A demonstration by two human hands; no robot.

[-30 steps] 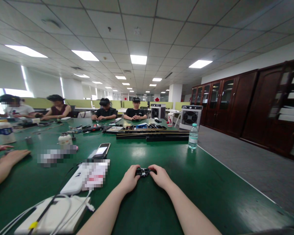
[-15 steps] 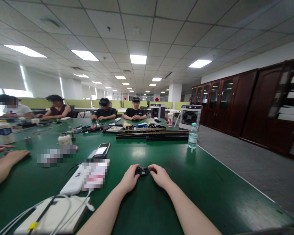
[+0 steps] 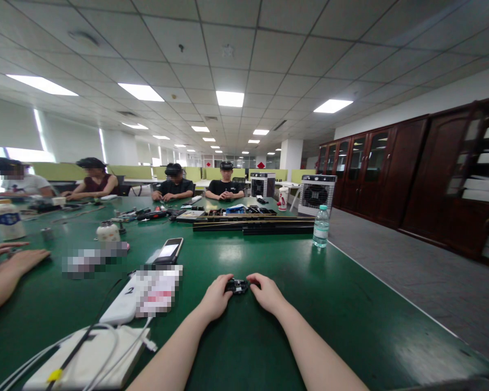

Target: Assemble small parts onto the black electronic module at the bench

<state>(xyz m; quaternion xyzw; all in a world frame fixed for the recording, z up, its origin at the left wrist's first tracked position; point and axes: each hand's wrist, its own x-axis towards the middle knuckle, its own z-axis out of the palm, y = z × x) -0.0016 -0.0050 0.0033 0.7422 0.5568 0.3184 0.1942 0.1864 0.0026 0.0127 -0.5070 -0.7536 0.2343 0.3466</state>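
Lower centre: left hand pinches a black gadget, lengthwise left-right; right hand slightly open beside it, contact unclear.

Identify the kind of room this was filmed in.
Probably an open-plan office: a ceiling of square tiles with light panels, yellow-green desk partitions and a long run of dark wooden cabinets.

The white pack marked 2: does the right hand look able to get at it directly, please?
Probably not directly: the left hand, at the black part, is between the right hand and the pack.
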